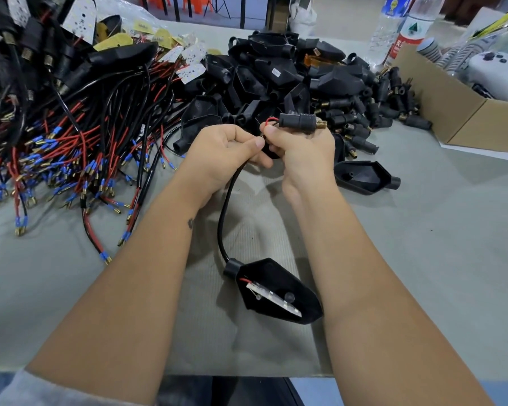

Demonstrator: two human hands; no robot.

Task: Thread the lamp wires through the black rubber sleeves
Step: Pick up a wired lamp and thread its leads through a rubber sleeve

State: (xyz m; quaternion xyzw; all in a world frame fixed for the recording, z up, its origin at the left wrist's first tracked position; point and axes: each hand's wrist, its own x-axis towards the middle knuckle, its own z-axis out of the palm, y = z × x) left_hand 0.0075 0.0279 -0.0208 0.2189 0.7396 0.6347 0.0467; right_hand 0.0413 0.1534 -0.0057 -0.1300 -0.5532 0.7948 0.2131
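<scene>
My left hand and my right hand meet at the middle of the table, both pinching the lamp wire's end. A black rubber sleeve with a brass threaded tip sits just above my right thumb, thin red and black leads entering its left end. From my left hand a black cable curves down to a black lamp housing, which lies near me with its white LED board facing up.
A tangle of red and black wires with blue terminals fills the left. Black housings are heaped behind my hands, loose rubber sleeves to their right. One housing lies alone. A cardboard box and bottles stand far right.
</scene>
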